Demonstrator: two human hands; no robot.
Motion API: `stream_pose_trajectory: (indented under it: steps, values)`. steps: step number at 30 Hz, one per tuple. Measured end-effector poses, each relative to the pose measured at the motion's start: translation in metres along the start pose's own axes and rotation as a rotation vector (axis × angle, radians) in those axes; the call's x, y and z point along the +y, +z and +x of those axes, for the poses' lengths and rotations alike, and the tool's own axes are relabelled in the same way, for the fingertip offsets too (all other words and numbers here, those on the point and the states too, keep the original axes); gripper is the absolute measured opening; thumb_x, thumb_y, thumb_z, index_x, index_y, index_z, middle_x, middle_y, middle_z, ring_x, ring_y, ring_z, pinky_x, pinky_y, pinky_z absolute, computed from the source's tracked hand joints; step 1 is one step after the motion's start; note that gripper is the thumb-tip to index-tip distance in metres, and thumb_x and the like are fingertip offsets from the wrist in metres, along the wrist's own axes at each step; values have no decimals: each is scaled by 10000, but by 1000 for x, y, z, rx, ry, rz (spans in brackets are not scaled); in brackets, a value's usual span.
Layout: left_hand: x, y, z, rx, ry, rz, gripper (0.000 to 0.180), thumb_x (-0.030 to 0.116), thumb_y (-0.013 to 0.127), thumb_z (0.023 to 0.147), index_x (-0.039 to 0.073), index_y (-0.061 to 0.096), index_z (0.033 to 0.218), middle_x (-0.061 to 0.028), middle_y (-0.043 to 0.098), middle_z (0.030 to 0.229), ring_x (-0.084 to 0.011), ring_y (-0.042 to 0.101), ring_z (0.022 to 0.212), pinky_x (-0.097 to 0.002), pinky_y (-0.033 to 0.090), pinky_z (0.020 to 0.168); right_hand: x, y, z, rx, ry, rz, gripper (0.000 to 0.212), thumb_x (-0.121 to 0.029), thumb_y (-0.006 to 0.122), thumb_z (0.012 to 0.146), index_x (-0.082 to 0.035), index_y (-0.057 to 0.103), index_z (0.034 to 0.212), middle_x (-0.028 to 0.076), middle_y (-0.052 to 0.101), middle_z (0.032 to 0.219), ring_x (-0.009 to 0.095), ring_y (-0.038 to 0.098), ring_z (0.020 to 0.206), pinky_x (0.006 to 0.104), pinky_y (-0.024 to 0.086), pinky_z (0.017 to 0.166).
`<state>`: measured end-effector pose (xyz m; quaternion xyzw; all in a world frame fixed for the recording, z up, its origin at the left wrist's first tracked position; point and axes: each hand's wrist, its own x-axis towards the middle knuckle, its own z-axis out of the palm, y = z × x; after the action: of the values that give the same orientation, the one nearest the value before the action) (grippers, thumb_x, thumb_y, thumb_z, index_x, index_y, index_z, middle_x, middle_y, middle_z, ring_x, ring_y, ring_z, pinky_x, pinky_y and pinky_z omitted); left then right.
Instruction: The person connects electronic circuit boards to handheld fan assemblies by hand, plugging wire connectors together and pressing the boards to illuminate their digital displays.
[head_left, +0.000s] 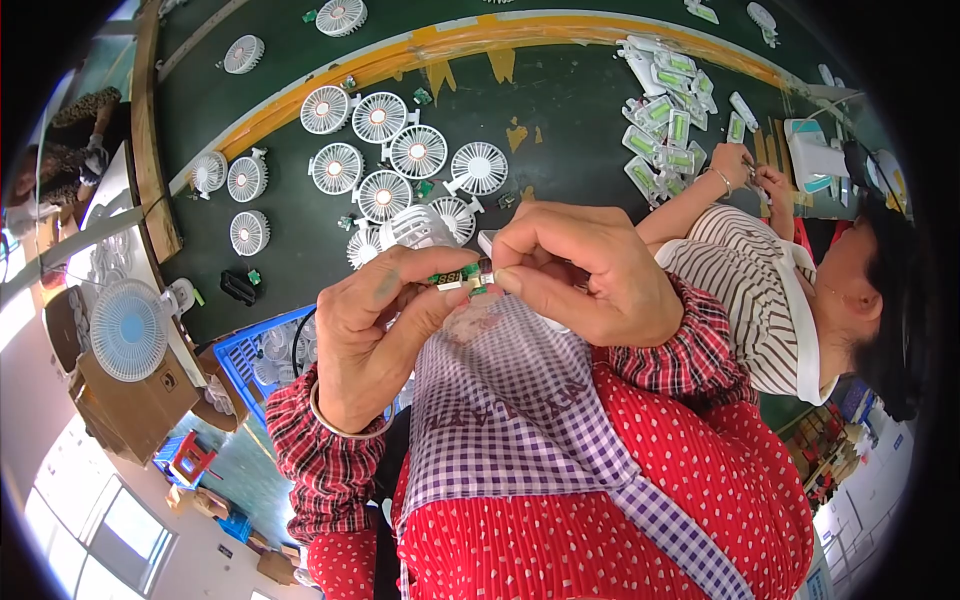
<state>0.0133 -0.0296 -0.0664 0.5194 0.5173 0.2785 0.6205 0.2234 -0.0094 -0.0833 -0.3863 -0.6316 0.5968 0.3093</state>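
Close in front of my chest, my left hand (375, 325) pinches a small green circuit board (447, 280) with a dark display on it between thumb and forefinger. My right hand (600, 275) meets it from the right, its thumb and forefinger closed on a small part at the board's right end. That part is mostly covered by the fingers, so its kind is not visible. Just behind my hands, on the dark green table, lies a white fan head (415, 228) with its side turned to me. More round white fan heads (418, 152) with grilles lie beyond it.
A blue basket (237, 350) with whitish parts stands at the table's left edge, near a black object (238, 288). White handle pieces with green cells (672, 125) are piled at the far right. A co-worker in a striped shirt (745, 270) works close on my right.
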Motion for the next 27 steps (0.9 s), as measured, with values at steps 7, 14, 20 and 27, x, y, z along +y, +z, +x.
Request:
stream_pose_trajectory:
  steps: [7, 14, 20, 27]
  values:
    - [0, 1, 1, -43, 4, 48, 208, -47, 606, 839, -12, 646, 1040, -78, 635, 865, -98, 608, 734, -208, 475, 642, 3, 4, -4, 22, -72, -114, 88, 20, 623, 793, 10, 565, 859, 80, 562, 761, 159, 529, 573, 278, 391, 499]
    - [-3, 3, 0, -49, 33, 81, 200, -49, 626, 814, -22, 645, 1011, -67, 625, 833, -84, 565, 689, -203, 438, 606, 3, 1, -7, -51, -16, -76, 114, 12, 619, 791, 5, 541, 874, 115, 557, 795, 282, 579, 670, 340, 447, 575]
    - [-9, 14, 0, 25, 130, 167, 213, -68, 615, 785, -8, 646, 987, -91, 619, 775, -145, 591, 654, -238, 450, 586, 5, 9, -11, 47, -116, -260, 123, 30, 604, 783, 6, 518, 868, 120, 533, 780, 302, 585, 656, 365, 451, 529]
    - [-15, 26, -2, 136, 120, 173, 154, -55, 612, 793, -7, 628, 939, -96, 609, 756, -165, 577, 619, -245, 440, 567, 11, 17, -11, 114, -128, -269, 134, 35, 604, 773, 17, 509, 865, 126, 527, 774, 304, 587, 644, 359, 453, 507]
